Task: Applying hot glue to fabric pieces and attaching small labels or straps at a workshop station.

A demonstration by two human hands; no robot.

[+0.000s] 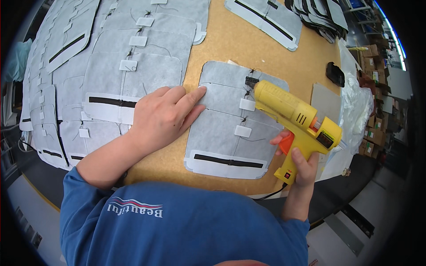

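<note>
My right hand point(305, 166) is wrapped round the handle of a yellow hot glue gun point(287, 105), with fingers by its orange trigger. The gun's nozzle points at a small black connector point(251, 81) near the top of a grey fabric panel point(213, 137); whether they touch I cannot tell. Thin wires and white tabs point(242, 131) run down the panel, and a black strip point(228, 160) crosses its lower end. My left hand point(162, 114) holds nothing. Its index finger and thumb are stretched out at the panel's left edge, and the other fingers are partly bent.
Many similar wired panels point(164, 37) overlap across the table's left side. Another panel point(266, 24) lies at the far edge beside a stack of dark-edged panels point(321, 17). A black object point(335, 74) and clear plastic wrap point(357, 106) sit at right. The gun's cord point(270, 194) trails over the near edge.
</note>
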